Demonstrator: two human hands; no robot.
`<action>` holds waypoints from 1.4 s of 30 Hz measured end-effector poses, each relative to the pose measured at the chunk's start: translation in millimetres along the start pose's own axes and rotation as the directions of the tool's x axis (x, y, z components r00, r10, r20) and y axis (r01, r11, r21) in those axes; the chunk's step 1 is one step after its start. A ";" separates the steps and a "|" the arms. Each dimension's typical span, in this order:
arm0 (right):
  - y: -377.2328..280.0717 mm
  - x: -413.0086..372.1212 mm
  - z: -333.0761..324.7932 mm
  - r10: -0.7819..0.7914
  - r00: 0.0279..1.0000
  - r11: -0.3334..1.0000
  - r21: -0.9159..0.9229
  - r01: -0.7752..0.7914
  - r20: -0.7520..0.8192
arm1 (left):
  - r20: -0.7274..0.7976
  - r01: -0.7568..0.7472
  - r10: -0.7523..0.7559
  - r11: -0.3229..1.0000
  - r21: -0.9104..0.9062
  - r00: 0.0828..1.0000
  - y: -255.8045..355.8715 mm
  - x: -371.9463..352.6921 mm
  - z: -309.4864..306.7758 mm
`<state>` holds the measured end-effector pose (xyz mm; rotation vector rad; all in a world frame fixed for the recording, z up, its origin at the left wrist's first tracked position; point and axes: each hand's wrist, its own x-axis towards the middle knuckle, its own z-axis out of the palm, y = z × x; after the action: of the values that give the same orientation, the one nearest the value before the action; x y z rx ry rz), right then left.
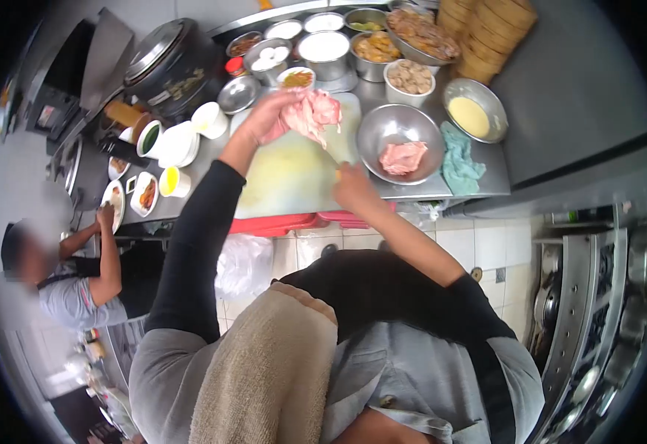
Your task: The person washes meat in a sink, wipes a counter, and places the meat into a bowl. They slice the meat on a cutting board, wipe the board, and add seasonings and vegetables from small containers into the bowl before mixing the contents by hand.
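My left hand [266, 118] grips a piece of raw, pale pink meat [314, 112], probably chicken, and holds it up above the far part of the cutting board. My right hand [355, 189] is closed around the handle of a knife [331, 156] near the board's right front edge; the thin blade points up toward the meat and is hard to make out. The white cutting board [275, 177] has a yellowish, wet-looking surface. Right of it, a steel bowl [371, 140] holds another piece of raw meat [403, 157].
Containers of food, including a tub of chunks [410, 78], line the back. A bowl of yellow batter [469, 117] and a green cloth [461, 159] lie right. Bamboo steamers [486, 44] stand behind. At left, a co-worker [90, 285] handles a plate near a large cooker [172, 66].
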<state>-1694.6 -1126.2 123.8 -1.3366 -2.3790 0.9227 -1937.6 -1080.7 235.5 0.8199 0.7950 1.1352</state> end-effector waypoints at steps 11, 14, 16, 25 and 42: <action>63.0 -96.3 -66.0 0.279 0.840 0.756 0.433 -0.490 0.465 | -0.104 0.095 0.298 0.045 0.994 0.949 -104.6 -55.2 -97.4; 77.1 -97.0 -60.1 0.299 0.823 0.770 0.388 -0.507 0.483 | 0.093 -0.092 -0.008 0.084 0.992 0.996 -95.9 -33.3 -73.7; 87.3 -94.2 -52.8 0.295 0.825 0.759 0.406 -0.509 0.482 | 0.145 -0.180 -0.266 -0.112 0.977 0.953 -99.0 -17.7 -65.8; 78.5 -102.9 -60.7 0.285 0.861 0.675 0.550 -0.492 0.421 | -0.155 0.202 -0.131 0.706 0.679 0.979 -91.7 0.4 -51.0; 48.2 -99.7 -62.4 0.262 0.918 0.744 0.544 -0.388 0.298 | -0.435 0.097 0.600 0.511 0.854 0.672 -161.5 -96.6 -18.1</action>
<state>-1576.5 -1166.5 148.6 -1.4491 -1.7287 1.8058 -1903.8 -1205.9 97.9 1.3736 2.0485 1.3730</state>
